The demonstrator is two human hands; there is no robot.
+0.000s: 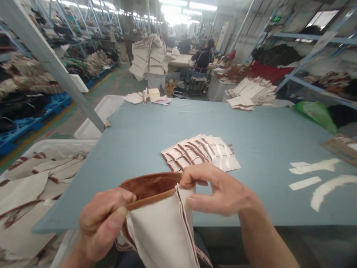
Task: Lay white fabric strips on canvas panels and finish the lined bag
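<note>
Factory floor stretches far back beneath bright ceiling lights, with a broad blue table across the near part, probably set there to keep the work within reach. At the near left, a white tub is filled with loose cream pieces edged in brown, likely gathered there to keep them together. Beyond the table's far edge, a pale bin bears a tall heap of folded cream cloth.

At the table's near edge, the cream pouch hangs mouth upward between both hands. The left hand grips its rim on the left, fingers curled tightly; the right hand pinches the rim by the seam, thumb outside. Held so, the mouth seems kept spread, showing brown lining (its bottom is out of sight).

Just beyond lies a fanned stack of cream pieces, perhaps overlapped for easy picking. Smaller still, pale strips lie at the right.
</note>
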